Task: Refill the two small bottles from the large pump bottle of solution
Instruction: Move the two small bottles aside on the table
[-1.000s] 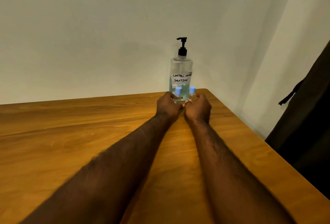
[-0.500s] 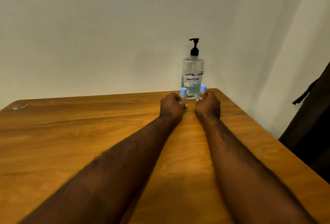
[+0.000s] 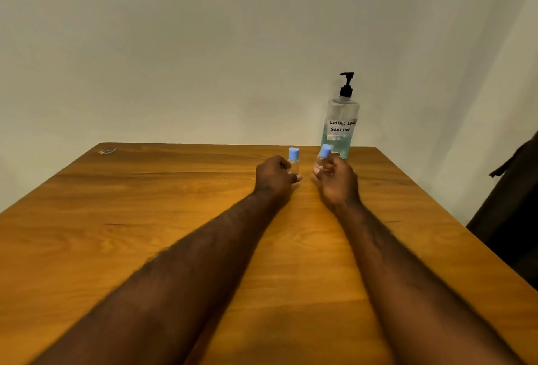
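Left grip (image 3: 275, 175) curls round upright left small bottle (image 3: 293, 161), right grip (image 3: 337, 182) pinches tilted right small bottle (image 3: 322, 160), pump bottle (image 3: 340, 124) just behind on desk (image 3: 174, 204); likely light, slick plastic, so hold mid-body below caps.

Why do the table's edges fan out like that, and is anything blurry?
Head view: the wide-angle lens splays the table edges; light is warm and soft, without glare; the pump bottle label is readable; the near arms look slightly smeared.
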